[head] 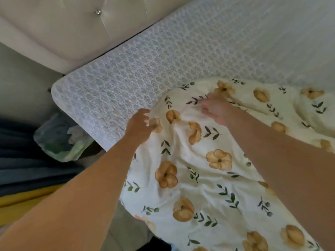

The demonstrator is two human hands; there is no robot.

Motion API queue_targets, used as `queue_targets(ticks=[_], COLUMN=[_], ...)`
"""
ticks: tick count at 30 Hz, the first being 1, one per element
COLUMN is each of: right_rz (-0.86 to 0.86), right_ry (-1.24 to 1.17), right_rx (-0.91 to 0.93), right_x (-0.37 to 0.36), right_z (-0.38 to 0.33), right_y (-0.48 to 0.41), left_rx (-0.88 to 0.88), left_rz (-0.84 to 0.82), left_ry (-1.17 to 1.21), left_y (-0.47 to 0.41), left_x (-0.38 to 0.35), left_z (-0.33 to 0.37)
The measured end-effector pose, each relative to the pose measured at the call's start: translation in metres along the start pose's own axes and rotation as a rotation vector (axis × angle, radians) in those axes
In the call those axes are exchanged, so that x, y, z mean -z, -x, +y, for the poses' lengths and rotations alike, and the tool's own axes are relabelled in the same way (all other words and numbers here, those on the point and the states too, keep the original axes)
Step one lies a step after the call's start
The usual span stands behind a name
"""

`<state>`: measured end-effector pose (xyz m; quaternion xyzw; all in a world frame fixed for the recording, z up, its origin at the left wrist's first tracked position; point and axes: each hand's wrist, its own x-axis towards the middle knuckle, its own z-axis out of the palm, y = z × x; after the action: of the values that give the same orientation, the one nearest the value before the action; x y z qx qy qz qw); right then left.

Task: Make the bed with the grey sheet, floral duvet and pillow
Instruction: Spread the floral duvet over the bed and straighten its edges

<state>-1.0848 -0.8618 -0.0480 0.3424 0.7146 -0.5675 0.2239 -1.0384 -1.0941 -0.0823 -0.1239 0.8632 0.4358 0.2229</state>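
Observation:
The floral duvet (201, 171), cream with tan flowers and green sprigs, lies rumpled over the near right part of the bed. Its upper edge is bunched up near the middle of the mattress (145, 66), which is bare and white with a quilted pattern. My left hand (140, 125) pinches the duvet's upper left edge with curled fingers. My right hand (215, 109) lies on the bunched top fold with fingers stretched out, slightly blurred. No grey sheet or pillow is in view.
A padded, buttoned headboard (59, 31) runs along the mattress's far left side. An open bag of clutter (63, 140) sits on the floor by the mattress corner. Dark blue and yellow fabric (27, 178) lies at the left edge.

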Motion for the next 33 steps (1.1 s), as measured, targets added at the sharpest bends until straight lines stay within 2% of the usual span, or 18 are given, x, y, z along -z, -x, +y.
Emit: queue_targets(ticks=[2, 4, 7, 10, 12, 15, 17, 20, 23, 25, 29, 31, 33], right_rz=[-0.062, -0.152, -0.234, -0.213, -0.152, -0.035, 0.013, 0.066, 0.127, 0.188, 0.315, 0.29, 0.203], right_ry=[0.023, 0.114, 0.355, 0.505, 0.59, 0.652, 0.689, 0.839, 0.953, 0.917, 0.674, 0.636, 0.584], right_rx=[-0.118, -0.2, -0.238, -0.222, -0.218, -0.253, -0.265, -0.236, -0.195, -0.158, -0.114, -0.183, -0.272], right_x=[-0.02, -0.046, -0.088, -0.118, -0.133, -0.157, -0.17, -0.187, -0.196, -0.197, -0.179, -0.162, -0.143], right_z=[0.013, 0.022, 0.035, 0.045, 0.05, 0.056, 0.056, 0.062, 0.076, 0.08, 0.092, 0.105, 0.12], right_y=[0.001, 0.004, 0.001, 0.0, 0.002, 0.004, 0.008, 0.009, 0.015, 0.025, 0.042, 0.051, 0.055], left_rx=[0.125, 0.144, 0.165, 0.182, 0.173, 0.243, 0.199, 0.052, 0.109, 0.176, 0.301, 0.31, 0.276], left_rz=[-0.068, -0.054, 0.061, 0.042, -0.084, -0.472, -0.655, -0.681, -0.722, -0.767, -0.775, -0.739, -0.619], left_ry=[0.045, 0.007, -0.053, 0.035, 0.067, 0.218, 0.171, -0.021, -0.052, -0.029, -0.017, -0.053, -0.087], left_y=[0.012, 0.019, 0.029, 0.046, 0.058, 0.075, 0.082, 0.081, 0.082, 0.086, 0.094, 0.098, 0.103], left_x=[-0.008, -0.01, -0.004, 0.004, 0.008, 0.017, 0.019, 0.013, 0.016, 0.023, 0.037, 0.036, 0.032], left_z=[-0.041, -0.074, -0.11, -0.116, -0.112, -0.115, -0.128, -0.147, -0.16, -0.175, -0.203, -0.206, -0.204])
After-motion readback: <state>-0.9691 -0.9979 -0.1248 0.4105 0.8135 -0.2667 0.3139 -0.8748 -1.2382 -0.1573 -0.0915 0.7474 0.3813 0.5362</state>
